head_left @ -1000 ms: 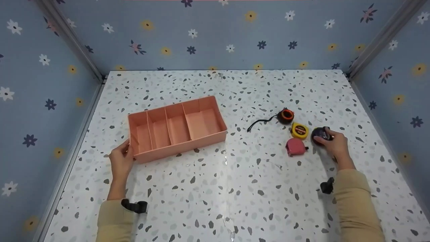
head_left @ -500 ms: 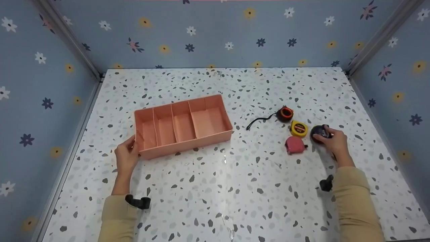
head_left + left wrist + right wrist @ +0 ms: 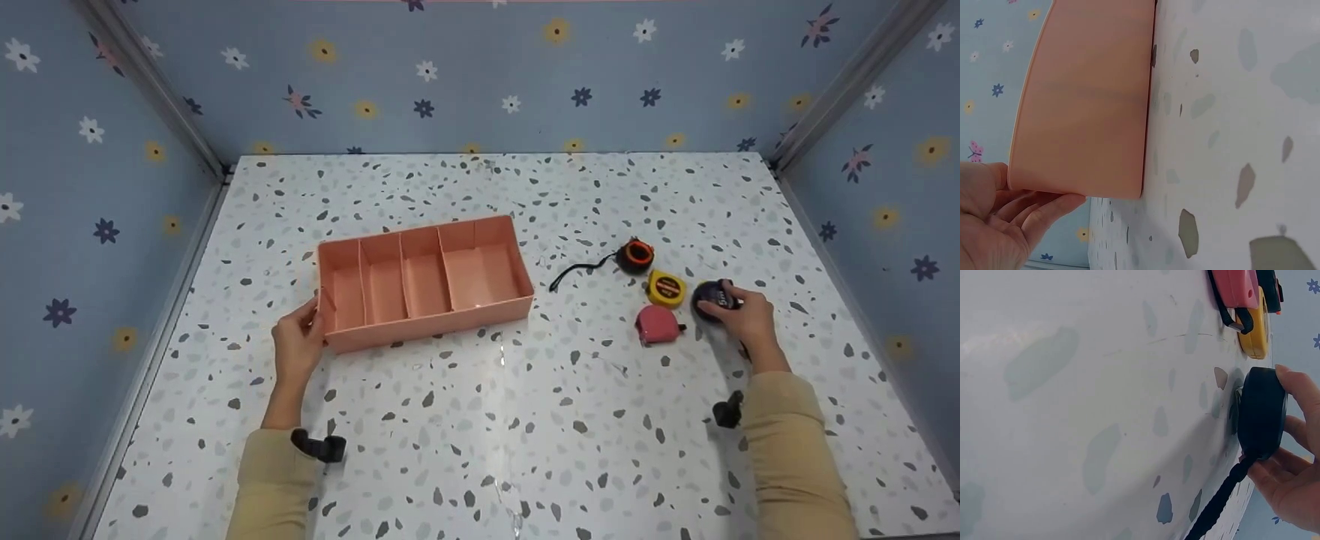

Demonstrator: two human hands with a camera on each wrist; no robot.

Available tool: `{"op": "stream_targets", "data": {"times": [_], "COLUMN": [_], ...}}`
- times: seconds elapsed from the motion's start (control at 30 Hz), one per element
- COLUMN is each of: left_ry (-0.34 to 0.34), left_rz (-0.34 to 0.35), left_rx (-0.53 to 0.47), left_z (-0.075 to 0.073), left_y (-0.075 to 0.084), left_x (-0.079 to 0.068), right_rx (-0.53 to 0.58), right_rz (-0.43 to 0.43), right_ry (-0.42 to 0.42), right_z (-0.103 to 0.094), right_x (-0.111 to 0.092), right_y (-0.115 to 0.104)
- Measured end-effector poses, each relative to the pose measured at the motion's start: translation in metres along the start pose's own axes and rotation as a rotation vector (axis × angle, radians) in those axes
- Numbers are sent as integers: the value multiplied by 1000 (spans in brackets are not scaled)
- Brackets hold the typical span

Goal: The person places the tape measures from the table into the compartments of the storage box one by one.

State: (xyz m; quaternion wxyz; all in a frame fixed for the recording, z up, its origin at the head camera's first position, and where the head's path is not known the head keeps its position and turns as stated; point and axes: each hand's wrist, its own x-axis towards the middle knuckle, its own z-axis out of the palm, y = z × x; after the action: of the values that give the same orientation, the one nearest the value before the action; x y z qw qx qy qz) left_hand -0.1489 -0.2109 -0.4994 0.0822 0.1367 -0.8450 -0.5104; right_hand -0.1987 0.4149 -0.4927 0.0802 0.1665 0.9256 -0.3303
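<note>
The right hand (image 3: 750, 319) pinches a dark tape measure (image 3: 716, 301) between thumb and fingers, on the right of the table; its round face carries pale "5m" lettering, and a black braided strap (image 3: 1221, 500) trails from its case; whether it touches the tabletop is hard to tell. The left hand (image 3: 298, 341) pinches the end wall of a peach divided organizer (image 3: 427, 328) — three partitions, four compartments, the rightmost widest. Just beside the held tape measure lie a pink tape measure (image 3: 658, 325), a yellow tape measure (image 3: 666, 289) and a black-and-orange tape measure (image 3: 636, 256) with a wrist cord (image 3: 581, 267); beneath everything is a white terrazzo-patterned table (image 3: 420, 465); blue panels (image 3: 480, 75) printed with flowers — white, yellow, navy — rise on three sides, with grey metal framing (image 3: 847, 97) at the corners.
</note>
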Motion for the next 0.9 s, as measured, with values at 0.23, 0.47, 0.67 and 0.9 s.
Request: {"op": "stream_targets", "data": {"times": [0.23, 0.47, 0.67, 0.9], "left_ry": [-10, 0, -50, -89], "left_rz": [14, 80, 32, 24], "left_rx": [-1, -19, 2, -2], "left_z": [7, 15, 21, 26], "left_y": [4, 7, 12, 15], "left_x": [-1, -1, -3, -2], "right_rx": [5, 14, 16, 15], "right_rz": [-1, -10, -38, -48], "right_ry": [8, 12, 30, 32], "right_z": [0, 0, 1, 1], "right_x": [0, -1, -2, -1], "right_y": [1, 0, 1, 2]}}
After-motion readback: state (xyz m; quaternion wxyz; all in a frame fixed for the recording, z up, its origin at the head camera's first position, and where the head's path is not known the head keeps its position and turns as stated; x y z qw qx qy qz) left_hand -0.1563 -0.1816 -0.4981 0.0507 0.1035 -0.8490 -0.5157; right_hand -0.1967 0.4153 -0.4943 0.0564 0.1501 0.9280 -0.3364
